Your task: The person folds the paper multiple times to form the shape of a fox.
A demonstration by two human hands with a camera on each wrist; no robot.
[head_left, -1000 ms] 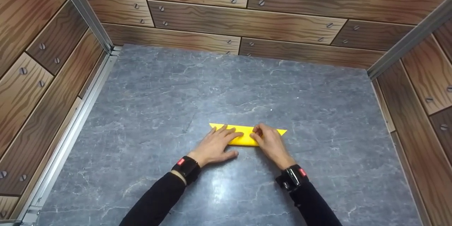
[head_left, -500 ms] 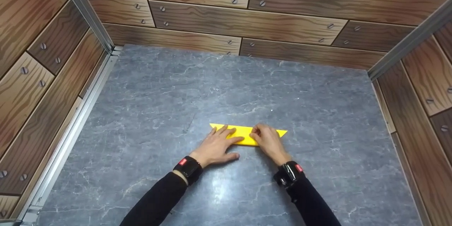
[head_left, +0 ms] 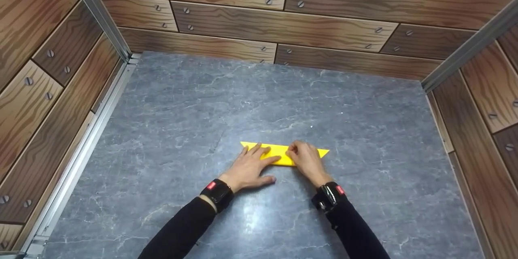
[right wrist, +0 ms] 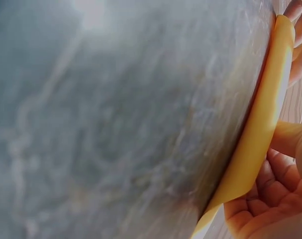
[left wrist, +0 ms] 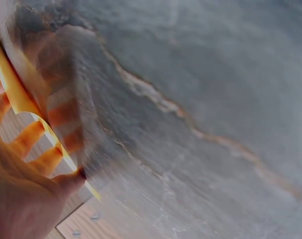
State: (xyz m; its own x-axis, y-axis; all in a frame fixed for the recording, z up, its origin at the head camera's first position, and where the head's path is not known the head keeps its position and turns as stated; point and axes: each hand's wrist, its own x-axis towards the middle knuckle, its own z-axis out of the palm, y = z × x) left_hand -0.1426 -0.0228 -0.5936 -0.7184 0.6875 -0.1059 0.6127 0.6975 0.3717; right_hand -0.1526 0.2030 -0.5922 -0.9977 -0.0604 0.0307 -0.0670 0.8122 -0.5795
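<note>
A yellow sheet of folded paper (head_left: 279,161) lies on the grey marbled surface in the head view, a long strip with a pointed corner at each end. My left hand (head_left: 247,170) rests on its left part with fingers spread and the thumb off the paper, on the surface. On the right part, my right hand (head_left: 309,164) touches the paper with curled fingers, thumb and forefinger tips close together. From the right wrist, the paper's near edge (right wrist: 260,134) looks rounded and thick, with the thumb against it. The left wrist view shows the near edge (left wrist: 14,87) slightly bowed.
The marbled work surface (head_left: 194,105) extends around the paper. Wood-patterned panels (head_left: 226,20) stand at the back and both sides, with metal rails (head_left: 109,101) along the left edge. Black bands (head_left: 218,195) circle both wrists.
My right hand has shifted slightly left, its wrist turning inward, and the thumb and forefinger tips have drawn closer. My left hand has slid very slightly right. The paper stays in place.
</note>
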